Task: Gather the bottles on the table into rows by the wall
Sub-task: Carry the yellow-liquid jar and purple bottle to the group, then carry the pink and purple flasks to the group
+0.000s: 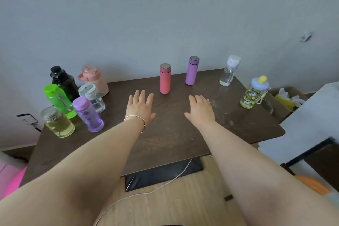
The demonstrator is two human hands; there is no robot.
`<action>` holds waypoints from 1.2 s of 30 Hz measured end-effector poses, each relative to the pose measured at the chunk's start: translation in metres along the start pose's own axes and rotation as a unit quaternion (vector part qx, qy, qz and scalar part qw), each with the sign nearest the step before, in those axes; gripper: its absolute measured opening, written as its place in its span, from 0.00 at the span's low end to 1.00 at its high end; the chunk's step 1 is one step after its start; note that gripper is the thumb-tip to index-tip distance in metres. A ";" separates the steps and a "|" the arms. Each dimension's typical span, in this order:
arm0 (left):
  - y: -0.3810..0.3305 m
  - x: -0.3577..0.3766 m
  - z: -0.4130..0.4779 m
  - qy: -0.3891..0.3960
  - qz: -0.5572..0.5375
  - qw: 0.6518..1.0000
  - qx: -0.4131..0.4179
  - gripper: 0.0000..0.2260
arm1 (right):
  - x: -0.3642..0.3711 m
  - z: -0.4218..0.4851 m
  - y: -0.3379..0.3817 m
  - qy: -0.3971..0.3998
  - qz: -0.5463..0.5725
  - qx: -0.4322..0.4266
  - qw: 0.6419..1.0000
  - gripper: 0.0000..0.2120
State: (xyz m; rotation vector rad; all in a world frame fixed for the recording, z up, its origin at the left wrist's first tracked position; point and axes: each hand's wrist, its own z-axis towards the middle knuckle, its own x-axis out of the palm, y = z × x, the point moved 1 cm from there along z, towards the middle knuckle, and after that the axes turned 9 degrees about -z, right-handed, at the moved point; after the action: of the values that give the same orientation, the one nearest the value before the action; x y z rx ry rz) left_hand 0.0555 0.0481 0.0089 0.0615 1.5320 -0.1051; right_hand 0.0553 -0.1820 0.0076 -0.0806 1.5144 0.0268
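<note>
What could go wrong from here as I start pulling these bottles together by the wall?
The left cluster is tight: moving the purple clear bottle could knock the green bottle or the yellow-liquid jar beside it. The duck-capped bottle stands near the table's right edge and could go off. The slim pink flask may tip if a hand brushes it.

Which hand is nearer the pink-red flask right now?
Left. The left hand lies flat just ahead-left of the pink-red flask; the right hand sits farther off, to its right.
</note>
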 end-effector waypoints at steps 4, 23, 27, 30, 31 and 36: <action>-0.032 -0.006 0.016 -0.002 0.006 1.000 0.008 0.36 | 0.000 0.004 -0.041 0.000 0.004 0.013 1.000 0.36; -0.043 -0.009 0.169 -0.016 -0.018 0.999 0.033 0.35 | 0.001 0.145 -0.068 -0.021 -0.015 0.012 1.000 0.35; -0.032 -0.006 0.201 -0.014 -0.020 0.999 0.041 0.35 | 0.001 0.173 -0.064 -0.025 -0.001 0.026 0.999 0.35; -0.027 0.001 0.224 -0.002 -0.016 0.999 0.041 0.35 | 0.004 0.191 -0.065 -0.022 0.017 0.035 0.999 0.36; -0.027 0.004 0.231 0.000 -0.017 0.999 0.042 0.34 | 0.006 0.197 -0.066 -0.022 0.018 0.034 0.999 0.35; -0.030 0.020 0.262 0.001 -0.024 0.999 0.041 0.34 | 0.019 0.238 -0.077 -0.008 0.027 0.027 0.999 0.35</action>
State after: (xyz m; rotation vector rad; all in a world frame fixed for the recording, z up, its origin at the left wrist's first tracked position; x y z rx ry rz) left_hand 0.3136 -0.0103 -0.0004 0.0899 1.5317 -0.2071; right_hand 0.2982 -0.2430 0.0040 0.0048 1.4992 0.0296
